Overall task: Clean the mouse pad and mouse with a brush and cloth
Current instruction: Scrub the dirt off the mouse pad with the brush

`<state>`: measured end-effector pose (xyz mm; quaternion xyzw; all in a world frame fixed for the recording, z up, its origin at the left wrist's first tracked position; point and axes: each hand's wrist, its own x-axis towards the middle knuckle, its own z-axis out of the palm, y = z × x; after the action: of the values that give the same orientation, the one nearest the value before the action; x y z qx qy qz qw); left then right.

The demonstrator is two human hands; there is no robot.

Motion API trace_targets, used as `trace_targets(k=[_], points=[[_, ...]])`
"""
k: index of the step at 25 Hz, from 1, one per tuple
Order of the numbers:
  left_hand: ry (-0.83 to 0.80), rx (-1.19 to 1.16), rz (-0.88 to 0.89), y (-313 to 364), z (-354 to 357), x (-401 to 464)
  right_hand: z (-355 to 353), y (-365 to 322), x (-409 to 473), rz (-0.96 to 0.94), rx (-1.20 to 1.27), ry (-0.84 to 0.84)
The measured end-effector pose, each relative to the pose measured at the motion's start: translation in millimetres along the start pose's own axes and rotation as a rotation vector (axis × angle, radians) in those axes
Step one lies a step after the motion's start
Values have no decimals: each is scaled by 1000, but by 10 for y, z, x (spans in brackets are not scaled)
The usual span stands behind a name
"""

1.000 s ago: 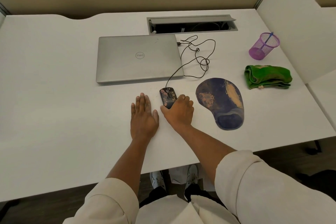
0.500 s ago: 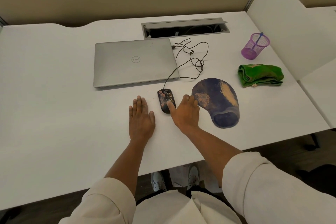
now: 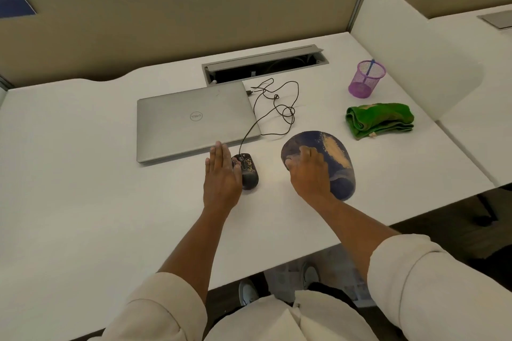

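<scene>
A dark blue mouse pad (image 3: 336, 156) with a sandy dust patch lies on the white desk (image 3: 69, 174). My right hand (image 3: 309, 173) lies over its left part, fingers loosely bent at the pad's left edge; whether they grip it I cannot tell. A black wired mouse (image 3: 247, 171), speckled with dust, sits left of the pad. My left hand (image 3: 221, 177) is flat with straight fingers, touching the mouse's left side. A folded green cloth (image 3: 379, 119) lies at the right. A blue brush handle (image 3: 370, 68) sticks out of a purple mesh cup (image 3: 365, 80).
A shut silver laptop (image 3: 194, 119) lies behind the mouse, with the mouse's tangled cable (image 3: 279, 108) to its right. An open cable tray (image 3: 263, 66) is set into the desk's back. A white divider (image 3: 410, 58) bounds the right side.
My right hand left the mouse and moved right onto the mouse pad. My left hand shifted right until it met the mouse. The camera tilted up.
</scene>
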<state>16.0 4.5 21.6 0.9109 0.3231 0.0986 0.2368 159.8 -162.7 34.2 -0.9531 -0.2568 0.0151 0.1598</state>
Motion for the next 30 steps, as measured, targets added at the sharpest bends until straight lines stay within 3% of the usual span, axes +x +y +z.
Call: trace_targets(k=[5, 10, 20, 30], points=[[-3, 24, 86, 479, 136, 166, -182, 335, 191, 79, 56, 17], [-30, 41, 103, 1044, 380, 358, -394, 872, 479, 9, 35, 61], [-119, 32, 154, 2133, 1005, 917, -690, 1974, 1184, 59, 61, 94], [-264, 23, 155, 2681, 1572, 1599, -843, 2439, 1909, 35, 89, 171]])
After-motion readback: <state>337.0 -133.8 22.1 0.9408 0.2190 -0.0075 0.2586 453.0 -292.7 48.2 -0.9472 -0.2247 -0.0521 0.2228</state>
